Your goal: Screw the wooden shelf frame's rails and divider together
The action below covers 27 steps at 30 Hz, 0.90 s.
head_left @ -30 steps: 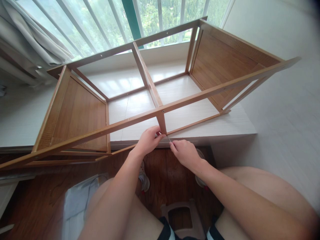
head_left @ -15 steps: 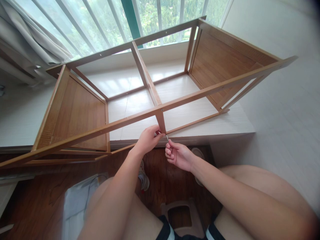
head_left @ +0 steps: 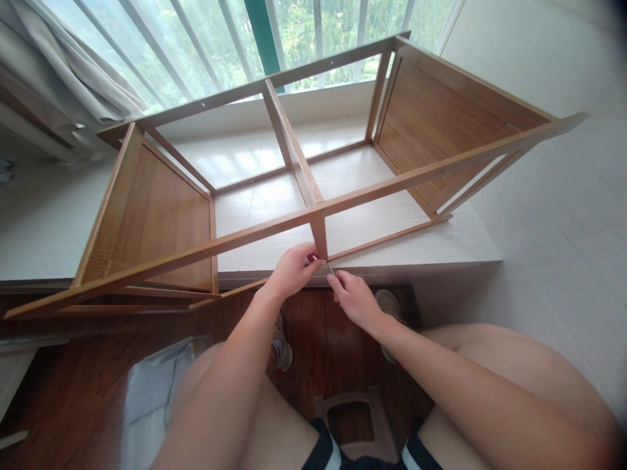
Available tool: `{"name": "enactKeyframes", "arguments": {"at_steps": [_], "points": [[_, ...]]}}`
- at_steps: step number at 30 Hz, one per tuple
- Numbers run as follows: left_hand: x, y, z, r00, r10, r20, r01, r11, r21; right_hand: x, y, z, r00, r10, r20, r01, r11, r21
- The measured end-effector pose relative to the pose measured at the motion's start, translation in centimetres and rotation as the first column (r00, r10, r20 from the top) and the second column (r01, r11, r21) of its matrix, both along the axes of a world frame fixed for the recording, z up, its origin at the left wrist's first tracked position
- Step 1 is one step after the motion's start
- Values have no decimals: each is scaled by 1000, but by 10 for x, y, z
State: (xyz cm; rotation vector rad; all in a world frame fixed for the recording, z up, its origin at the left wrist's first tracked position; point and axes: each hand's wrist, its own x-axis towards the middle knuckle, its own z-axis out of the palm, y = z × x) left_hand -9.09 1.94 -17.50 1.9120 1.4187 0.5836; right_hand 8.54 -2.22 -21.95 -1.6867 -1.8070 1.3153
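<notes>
A brown wooden frame [head_left: 245, 237] with slatted-looking end panels lies across the white ledge. My left hand [head_left: 292, 271] is closed around the foot of its middle crosspiece [head_left: 319, 236], thumb and fingers pinching near the front lower rail. Just right of it, my right hand [head_left: 357, 301] pinches a thin metal hex key [head_left: 330, 268] between thumb and forefinger. The key's far tip meets the joint of crosspiece and lower rail, beside my left fingertips. What the left fingers cover at the joint is hidden.
The white ledge [head_left: 460, 245] runs under a barred window [head_left: 318, 39], with a grey curtain [head_left: 93, 78] at left. On the dark wood floor stand a small plastic stool [head_left: 385, 424] between my legs and a pale plastic-wrapped package [head_left: 151, 398] at left.
My right hand has turned about the hex key, from curled fingers with the palm side showing to its back upward. My left hand keeps its place at the joint; the view shifted slightly.
</notes>
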Motion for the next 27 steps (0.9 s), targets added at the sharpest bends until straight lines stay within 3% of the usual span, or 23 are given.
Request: {"name": "enactKeyframes", "arguments": {"at_steps": [2,6,12,18,21,23,25,27], "points": [[0,0,1,1000,-6,9,6,1000,-1,3,2,6,972,35,234,-61,993,106],[0,-1,3,1000,-6,14,6,1000,-3,6,4,19,861,94,499,-175,977,119],[0,-1,3,1000,-3,18,3,1000,0,8,9,31,777,90,623,-219,966,134],[1,0,2,1000,-4,5,4,1000,14,10,11,32,754,96,650,-251,957,149],[2,-1,3,1000,2,0,-2,1000,7,11,10,29,789,116,603,-269,948,170],[2,0,3,1000,3,3,-3,1000,1,10,9,24,862,116,493,-228,958,174],[1,0,2,1000,2,4,-2,1000,-1,7,8,16,967,126,220,-144,987,71],[1,0,2,1000,4,1,-4,1000,1,2,6,8,983,41,-180,-75,980,-186]]}}
